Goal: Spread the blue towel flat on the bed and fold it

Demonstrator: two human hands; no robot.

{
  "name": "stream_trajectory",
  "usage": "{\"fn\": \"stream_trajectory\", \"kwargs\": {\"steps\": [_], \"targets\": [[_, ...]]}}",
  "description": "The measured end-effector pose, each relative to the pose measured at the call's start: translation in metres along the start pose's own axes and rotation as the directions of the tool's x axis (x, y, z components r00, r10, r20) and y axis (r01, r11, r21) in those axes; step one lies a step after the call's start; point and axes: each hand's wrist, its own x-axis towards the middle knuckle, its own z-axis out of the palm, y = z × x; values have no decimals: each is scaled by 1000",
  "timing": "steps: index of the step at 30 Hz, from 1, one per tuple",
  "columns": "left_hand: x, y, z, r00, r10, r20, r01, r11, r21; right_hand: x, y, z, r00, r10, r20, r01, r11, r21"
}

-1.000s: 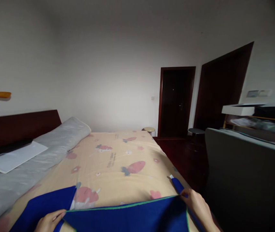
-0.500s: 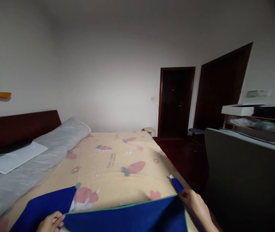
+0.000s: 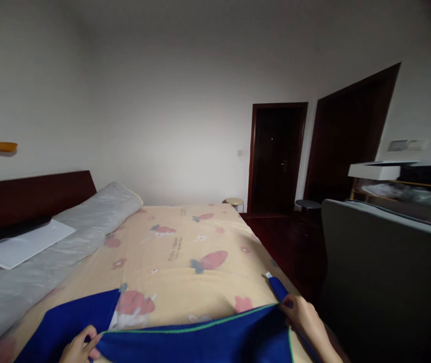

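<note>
A blue cloth [image 3: 200,340] with a thin green edge lies across the near end of a bed with a cream, carrot-print sheet [image 3: 185,252]. My left hand [image 3: 79,345] pinches the folded edge of the cloth at the bottom left. At the bottom right, my right hand [image 3: 306,320] grips the other end of that same fold by the bed's side. The edge runs fairly taut between both hands. A blue corner with a white tag [image 3: 274,285] pokes out just beyond my right hand.
A grey bolster [image 3: 67,237] lies along the dark wooden headboard [image 3: 30,194] on the left, with a white flat object [image 3: 22,244] on it. A grey upholstered piece [image 3: 385,272] stands close on the right. Dark doors [image 3: 278,156] and a small stool [image 3: 234,202] are at the far end.
The green-trimmed fold has sunk slightly lower toward me, and my left hand has shifted a little with it. My right hand stays on the same corner.
</note>
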Motion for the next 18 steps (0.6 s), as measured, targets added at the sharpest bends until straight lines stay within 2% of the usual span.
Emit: {"fn": "stream_trajectory", "kwargs": {"steps": [2, 5, 10, 13, 18], "targets": [[4, -6, 0, 1000, -27, -6, 27, 999, -43, 0, -1, 1, 999, 13, 34, -14, 999, 30], [8, -12, 0, 998, -55, 17, 56, 995, -83, 1, 0, 3, 1000, 0, 15, -1, 999, 55], [4, -1, -2, 998, -46, 50, 54, 983, -178, 5, 6, 7, 998, -42, -45, 45, 997, 70], [2, 1, -3, 1000, -2, 26, 6, 989, -145, 6, 8, 8, 996, -64, -66, 68, 996, 51], [3, -12, -2, 998, 38, 40, -34, 994, -103, 10, 14, 15, 999, -40, -33, 43, 996, 76]]}}
